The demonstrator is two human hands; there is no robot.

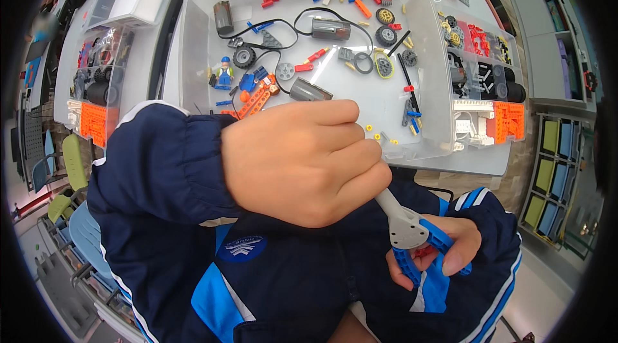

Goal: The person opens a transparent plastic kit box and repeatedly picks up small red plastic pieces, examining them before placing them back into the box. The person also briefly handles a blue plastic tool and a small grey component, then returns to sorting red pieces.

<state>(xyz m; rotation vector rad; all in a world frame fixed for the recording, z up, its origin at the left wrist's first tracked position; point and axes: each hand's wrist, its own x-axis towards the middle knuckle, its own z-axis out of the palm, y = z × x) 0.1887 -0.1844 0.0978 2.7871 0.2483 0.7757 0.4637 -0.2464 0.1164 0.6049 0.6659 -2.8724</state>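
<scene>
My left hand (304,164) is a fist in front of the bin's near edge, its back towards me. From its lower right side comes a grey plastic tool (406,231) with two spread blue arms; the part inside the fist is hidden. My right hand (458,241) is at the tool's lower end, its thumb and fingers around the blue arms. A small red piece (425,250) shows between the fingers and the arms. Beyond the left hand, a clear plastic bin (437,77) holds grey motors (330,29) with black cables, wheels (244,56), gears and a minifigure (224,74).
Sorting boxes of bricks stand at the right (519,123) and left (116,101) of the bin. A phone (495,7) lies at the upper right. An orange beam (256,101) lies in the bin near my left wrist. Chairs (72,162) stand at the left.
</scene>
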